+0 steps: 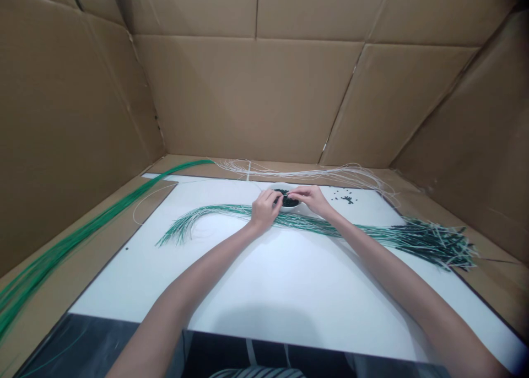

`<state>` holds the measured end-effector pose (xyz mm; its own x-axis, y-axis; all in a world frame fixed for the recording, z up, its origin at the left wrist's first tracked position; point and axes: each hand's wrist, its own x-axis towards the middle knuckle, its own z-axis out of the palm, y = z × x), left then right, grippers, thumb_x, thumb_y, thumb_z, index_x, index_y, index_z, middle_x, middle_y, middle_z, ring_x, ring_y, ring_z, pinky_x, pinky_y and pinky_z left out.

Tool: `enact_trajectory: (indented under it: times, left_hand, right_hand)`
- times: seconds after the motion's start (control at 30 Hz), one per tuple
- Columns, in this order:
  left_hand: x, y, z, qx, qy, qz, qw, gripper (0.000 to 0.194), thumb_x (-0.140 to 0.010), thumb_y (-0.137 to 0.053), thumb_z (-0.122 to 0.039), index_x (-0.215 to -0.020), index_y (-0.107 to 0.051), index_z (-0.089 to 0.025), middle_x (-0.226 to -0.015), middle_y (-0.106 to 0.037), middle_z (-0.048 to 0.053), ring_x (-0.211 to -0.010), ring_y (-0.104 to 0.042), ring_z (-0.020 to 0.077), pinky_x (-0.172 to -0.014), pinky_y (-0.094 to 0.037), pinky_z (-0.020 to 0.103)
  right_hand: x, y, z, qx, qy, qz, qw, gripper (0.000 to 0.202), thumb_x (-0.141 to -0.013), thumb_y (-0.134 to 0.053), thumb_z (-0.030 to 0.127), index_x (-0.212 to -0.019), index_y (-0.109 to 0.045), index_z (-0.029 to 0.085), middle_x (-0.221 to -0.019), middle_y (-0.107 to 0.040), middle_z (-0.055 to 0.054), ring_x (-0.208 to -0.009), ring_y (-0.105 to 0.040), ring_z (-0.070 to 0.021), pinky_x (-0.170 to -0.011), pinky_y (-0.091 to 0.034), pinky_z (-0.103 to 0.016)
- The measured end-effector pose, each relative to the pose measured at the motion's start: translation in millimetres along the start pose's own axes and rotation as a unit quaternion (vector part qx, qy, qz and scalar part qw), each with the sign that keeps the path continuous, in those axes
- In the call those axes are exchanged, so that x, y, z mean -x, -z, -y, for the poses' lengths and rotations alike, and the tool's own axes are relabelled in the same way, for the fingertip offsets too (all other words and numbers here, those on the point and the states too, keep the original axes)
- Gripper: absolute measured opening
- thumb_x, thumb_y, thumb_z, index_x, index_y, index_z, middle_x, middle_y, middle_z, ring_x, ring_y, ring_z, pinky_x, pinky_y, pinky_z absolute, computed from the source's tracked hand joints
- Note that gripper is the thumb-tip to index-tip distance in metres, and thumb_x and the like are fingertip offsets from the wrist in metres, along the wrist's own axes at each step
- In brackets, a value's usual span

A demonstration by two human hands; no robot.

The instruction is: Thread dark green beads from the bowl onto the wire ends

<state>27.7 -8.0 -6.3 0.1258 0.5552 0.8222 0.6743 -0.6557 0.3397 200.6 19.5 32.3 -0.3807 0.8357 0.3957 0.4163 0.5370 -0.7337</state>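
Over a white bowl of small dark pieces, both hands are close together with their fingertips nearly touching. My left hand is closed in a pinch at the bowl's left side, on a thin pale strand that is barely visible. From the right, my right hand pinches at the same spot; what lies between its fingertips is too small to make out. Just in front of the bowl, a long bundle of green and white strands runs across the board, passing beneath both arms to a dense dark green end at the right.
Small dark pieces lie scattered right of the bowl on the white board. Long green strands stretch along the left side. Loose white strands lie behind the bowl. Cardboard walls enclose the back and sides.
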Motion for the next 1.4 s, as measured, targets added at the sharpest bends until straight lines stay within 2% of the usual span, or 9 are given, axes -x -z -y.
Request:
enact_trajectory:
  times: [0.6,0.93,1.17,1.4]
  left_hand:
    - [-0.2,-0.6,0.7,-0.010,-0.005,-0.003,1.000,0.015,-0.085,-0.043,-0.025,-0.084,-0.057,-0.020,-0.079,-0.060,0.002,-0.076,-0.053,0.0133,-0.069,-0.043,0.025]
    - [1.0,-1.1,1.8,-0.013,-0.014,0.002,1.000,0.014,-0.084,-0.045,-0.024,-0.084,-0.058,-0.020,-0.079,-0.061,0.002,-0.075,-0.052,0.0138,-0.068,-0.043,0.025]
    - [1.2,-1.3,2.5,0.000,-0.008,0.018,1.000,0.015,-0.085,-0.044,-0.025,-0.084,-0.058,-0.020,-0.079,-0.060,0.002,-0.076,-0.052,0.0137,-0.070,-0.043,0.025]
    - [1.2,-0.9,2.1,0.013,-0.001,0.018,1.000,0.015,-0.085,-0.044,-0.024,-0.084,-0.058,-0.019,-0.079,-0.060,0.002,-0.075,-0.053,0.0132,-0.069,-0.043,0.025]
  right_hand:
    - [0.2,0.1,0.4,0.003,0.004,0.001,1.000,0.029,-0.069,-0.059,0.042,-0.078,-0.071,0.017,-0.082,-0.070,-0.005,-0.076,-0.062,-0.0201,-0.071,-0.046,-0.030]
    - [0.1,-1.8,-2.0,0.057,0.049,-0.002,0.997,0.025,-0.074,-0.056,0.040,-0.078,-0.070,0.019,-0.081,-0.069,-0.004,-0.074,-0.062,-0.0185,-0.071,-0.046,-0.028]
    - [1.2,-3.1,3.2,0.071,0.056,-0.003,0.996,0.023,-0.075,-0.055,0.037,-0.077,-0.070,0.019,-0.081,-0.069,-0.005,-0.073,-0.062,-0.0180,-0.071,-0.046,-0.028]
    - [1.6,-5.2,2.4,0.025,0.038,-0.024,0.999,0.023,-0.072,-0.059,0.037,-0.078,-0.070,0.018,-0.081,-0.070,-0.005,-0.076,-0.063,-0.0189,-0.073,-0.046,-0.028]
